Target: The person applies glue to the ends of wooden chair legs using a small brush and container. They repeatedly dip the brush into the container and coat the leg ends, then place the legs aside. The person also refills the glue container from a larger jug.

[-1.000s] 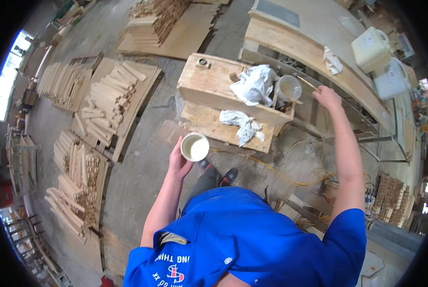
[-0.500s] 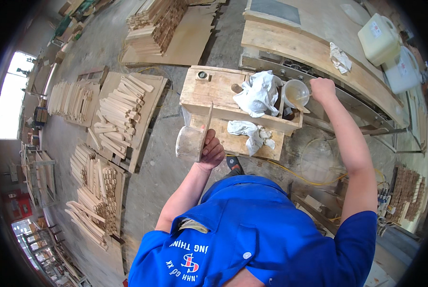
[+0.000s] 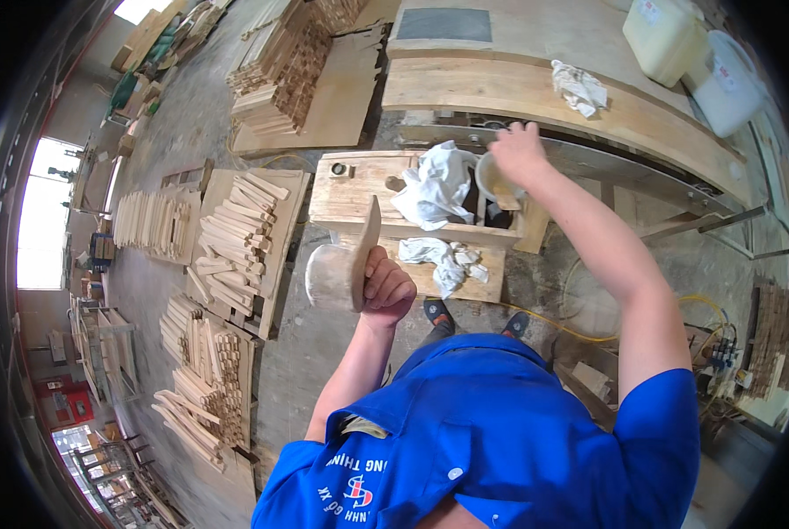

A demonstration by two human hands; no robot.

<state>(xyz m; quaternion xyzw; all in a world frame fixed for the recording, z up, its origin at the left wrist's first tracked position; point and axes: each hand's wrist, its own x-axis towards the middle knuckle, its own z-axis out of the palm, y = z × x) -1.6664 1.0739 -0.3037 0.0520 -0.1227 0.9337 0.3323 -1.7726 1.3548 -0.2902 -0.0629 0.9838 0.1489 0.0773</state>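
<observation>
My left hand (image 3: pixel 387 286) grips a curved piece of pale wood (image 3: pixel 346 271), with a thin upright edge and a broad rounded face, held above the floor left of the box. My right hand (image 3: pixel 519 154), fingers bent, is at the rim of a translucent plastic cup (image 3: pixel 495 181) and partly covers it. What those fingers pinch is hidden. The cup contains something tan and sits at the right end of a wooden box (image 3: pixel 359 198). Beside it on the box, a crumpled white cloth (image 3: pixel 438 183) is bunched up, and another white rag (image 3: pixel 447 263) lies on the lower board in front.
A long bench (image 3: pixel 465 81) runs behind the box, bearing a crumpled cloth (image 3: pixel 579 86) and two plastic jugs (image 3: pixel 663 40). Stacked wooden sticks (image 3: pixel 235 234) lie on boards to the left. A yellow hose (image 3: pixel 571 331) crosses the floor near my sandalled feet (image 3: pixel 438 310).
My right hand has come left from beyond the cup to over its rim. My left hand keeps hold of the curved wood, which is turned slightly. The whole view has shifted.
</observation>
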